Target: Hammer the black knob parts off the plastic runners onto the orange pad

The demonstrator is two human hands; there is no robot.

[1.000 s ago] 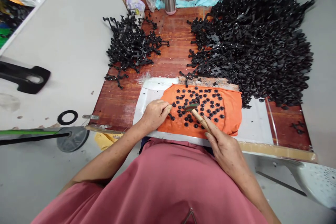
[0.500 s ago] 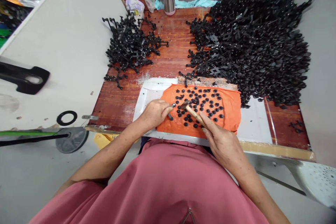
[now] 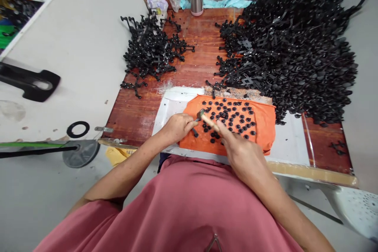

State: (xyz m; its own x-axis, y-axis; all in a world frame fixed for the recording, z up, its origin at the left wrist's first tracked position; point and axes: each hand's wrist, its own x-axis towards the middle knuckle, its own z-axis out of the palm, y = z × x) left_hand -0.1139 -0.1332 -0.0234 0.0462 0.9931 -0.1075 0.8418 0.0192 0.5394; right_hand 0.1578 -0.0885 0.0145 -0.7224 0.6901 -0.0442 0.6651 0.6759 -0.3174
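My right hand (image 3: 243,147) is wrapped round the wooden handle of a small hammer (image 3: 211,122). The hammer's head lies over the tip of a black plastic piece with jointed arms (image 3: 195,130), which my left hand (image 3: 177,126) pinches at the left side of an orange cloth (image 3: 264,130). Whether the head touches the piece I cannot tell. Many small round black caps (image 3: 247,129) lie spread over the cloth, to the right of the held piece. My left fingertips partly hide the piece.
A large heap of black plastic parts (image 3: 295,51) covers the table's right side. A smaller pile of jointed black pieces (image 3: 153,49) lies at the left. Behind stands a steel flask (image 3: 196,0). A stone slab edge (image 3: 248,94) shows behind the cloth.
The hammer head has moved left, from over the caps to the piece in my left hand. My left hand keeps its pinch. The whole view has shifted slightly.
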